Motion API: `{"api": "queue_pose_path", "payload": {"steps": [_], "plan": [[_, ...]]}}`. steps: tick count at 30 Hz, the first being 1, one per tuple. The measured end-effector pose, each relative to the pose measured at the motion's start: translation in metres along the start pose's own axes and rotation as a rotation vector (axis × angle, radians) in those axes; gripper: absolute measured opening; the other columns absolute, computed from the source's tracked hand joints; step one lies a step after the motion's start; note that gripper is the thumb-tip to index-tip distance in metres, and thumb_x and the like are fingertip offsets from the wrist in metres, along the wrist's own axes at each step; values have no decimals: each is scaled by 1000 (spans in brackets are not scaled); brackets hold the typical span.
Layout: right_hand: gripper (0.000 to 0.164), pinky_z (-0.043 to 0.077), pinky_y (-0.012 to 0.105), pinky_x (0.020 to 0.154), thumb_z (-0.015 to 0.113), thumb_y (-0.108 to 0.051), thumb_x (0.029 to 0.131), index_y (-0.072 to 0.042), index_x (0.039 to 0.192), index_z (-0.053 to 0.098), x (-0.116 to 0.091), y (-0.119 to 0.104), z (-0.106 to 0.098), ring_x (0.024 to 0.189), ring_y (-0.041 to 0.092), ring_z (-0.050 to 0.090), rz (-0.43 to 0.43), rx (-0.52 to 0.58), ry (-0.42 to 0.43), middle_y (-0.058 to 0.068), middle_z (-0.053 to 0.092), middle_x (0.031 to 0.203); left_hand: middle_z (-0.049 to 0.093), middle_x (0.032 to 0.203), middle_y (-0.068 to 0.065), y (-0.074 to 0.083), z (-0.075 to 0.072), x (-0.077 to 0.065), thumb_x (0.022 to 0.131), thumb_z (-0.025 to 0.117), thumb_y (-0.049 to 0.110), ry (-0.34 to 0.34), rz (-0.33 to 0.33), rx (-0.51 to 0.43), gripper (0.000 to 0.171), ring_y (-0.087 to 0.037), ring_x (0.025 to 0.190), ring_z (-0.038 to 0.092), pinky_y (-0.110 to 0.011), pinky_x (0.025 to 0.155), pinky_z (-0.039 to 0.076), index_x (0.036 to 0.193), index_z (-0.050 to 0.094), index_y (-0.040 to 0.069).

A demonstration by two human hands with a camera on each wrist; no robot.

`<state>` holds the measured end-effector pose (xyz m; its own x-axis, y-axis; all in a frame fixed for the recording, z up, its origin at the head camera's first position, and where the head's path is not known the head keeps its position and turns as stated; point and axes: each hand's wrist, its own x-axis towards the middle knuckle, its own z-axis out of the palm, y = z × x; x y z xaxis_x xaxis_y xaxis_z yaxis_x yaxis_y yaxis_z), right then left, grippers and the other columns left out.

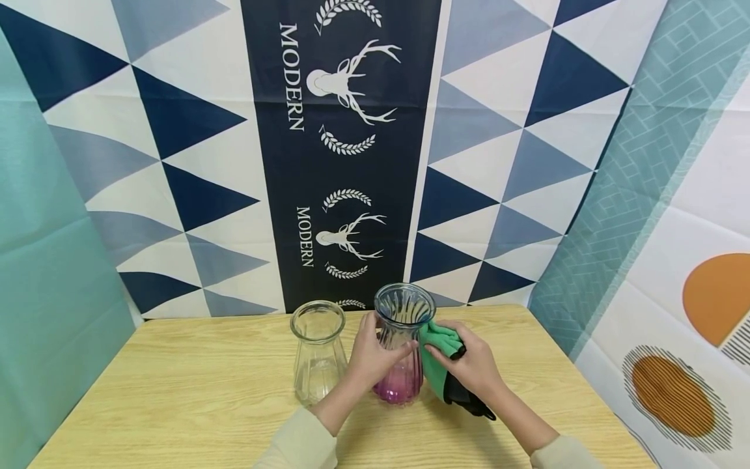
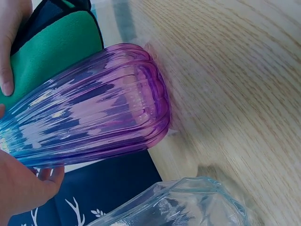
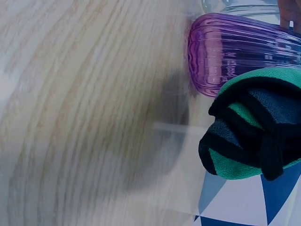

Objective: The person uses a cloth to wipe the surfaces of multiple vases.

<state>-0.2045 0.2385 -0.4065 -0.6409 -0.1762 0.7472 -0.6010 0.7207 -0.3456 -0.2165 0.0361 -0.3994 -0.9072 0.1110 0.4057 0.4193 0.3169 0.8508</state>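
Observation:
A ribbed glass vase (image 1: pixel 400 381), blue at its flared rim and purple-pink toward the base, stands upright on the table. My left hand (image 1: pixel 373 357) grips it round the narrow neck from the left, thumb across the front. On the other side, my right hand (image 1: pixel 473 366) holds a bunched green cloth (image 1: pixel 435 372) with black edging against the upper part of the vase. The cloth's lower end hangs down beside the glass. In the left wrist view the purple base (image 2: pixel 146 94) is close to the wood, and the cloth (image 2: pixel 61 47) overlaps the vase's side.
A clear glass vase (image 1: pixel 319 368) stands upright just left of my left hand. The pale wooden table (image 1: pixel 205 397) ends at a patterned backdrop (image 1: pixel 346 163) behind both vases. Hanging cloths flank the table on the left and right.

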Motion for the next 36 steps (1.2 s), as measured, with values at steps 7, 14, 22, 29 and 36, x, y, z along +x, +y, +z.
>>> {"api": "queue_pose_path", "payload": {"steps": [7, 14, 22, 29, 36], "plan": [[50, 57, 38, 71, 83, -12, 67, -12, 112, 62, -7, 4, 5, 87, 23, 67, 59, -17, -36, 9, 69, 103, 52, 117, -9, 1, -1, 0, 71, 79, 41, -6, 7, -11, 73, -23, 110, 51, -44, 94, 47, 127, 45, 9], [47, 56, 34, 68, 83, -15, 68, -14, 109, 62, -20, 11, 12, 83, 20, 67, 96, -51, -74, 6, 70, 100, 54, 121, -11, 1, -2, 1, 71, 79, 39, -14, 7, -12, 73, -27, 115, 52, -47, 97, 46, 129, 46, 8], [48, 56, 33, 67, 84, -18, 67, -15, 109, 62, -27, 13, 16, 82, 18, 67, 96, -68, -94, 4, 70, 97, 56, 123, -11, -1, -3, 0, 73, 77, 34, -7, 29, -40, 67, -29, 117, 54, -49, 100, 44, 128, 49, 9], [50, 56, 35, 67, 84, -11, 65, -11, 110, 61, -15, 9, 11, 82, 21, 67, 56, -26, -26, 9, 70, 100, 58, 123, -10, -1, -2, 0, 72, 78, 30, -7, 27, -56, 65, -27, 115, 55, -48, 99, 45, 127, 49, 10], [52, 57, 36, 69, 83, -6, 64, -8, 111, 61, 4, -2, 3, 84, 22, 67, 8, 25, 29, 10, 69, 100, 57, 124, -11, -2, -3, 0, 73, 78, 30, -14, 24, -55, 68, -28, 116, 55, -47, 99, 45, 130, 47, 9]]}}
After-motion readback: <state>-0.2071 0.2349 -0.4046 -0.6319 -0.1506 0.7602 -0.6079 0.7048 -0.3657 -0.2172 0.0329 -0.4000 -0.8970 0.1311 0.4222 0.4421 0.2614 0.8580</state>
